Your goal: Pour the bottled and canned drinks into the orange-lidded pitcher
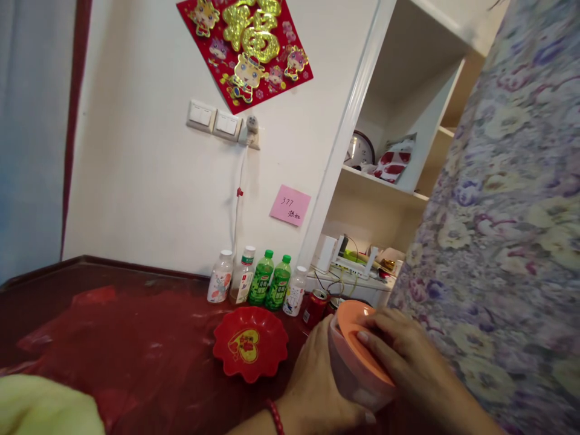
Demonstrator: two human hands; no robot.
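A translucent plastic container [356, 380] with an orange lid [347, 317] is tilted at the lower right. My left hand [315, 377], with a red bead bracelet at the wrist, is wrapped round the container's side. The fingers of my right hand [405, 350] are bent over the lid and grip it near its middle, which they partly hide. The lid sits on the container's mouth; whether it is fully seated, I cannot tell. Left of my hands, a red scalloped plate [226, 353] with a gold heart design lies on the dark red table [158, 356].
Along the wall stand several bottles, among them a green bottle [261, 278] and a white bottle [220, 278]. Red cans, one of them a red can [314, 308], stand behind the container. A floral curtain [507, 241] hangs at right. Something pale yellow [45, 405] lies lower left.
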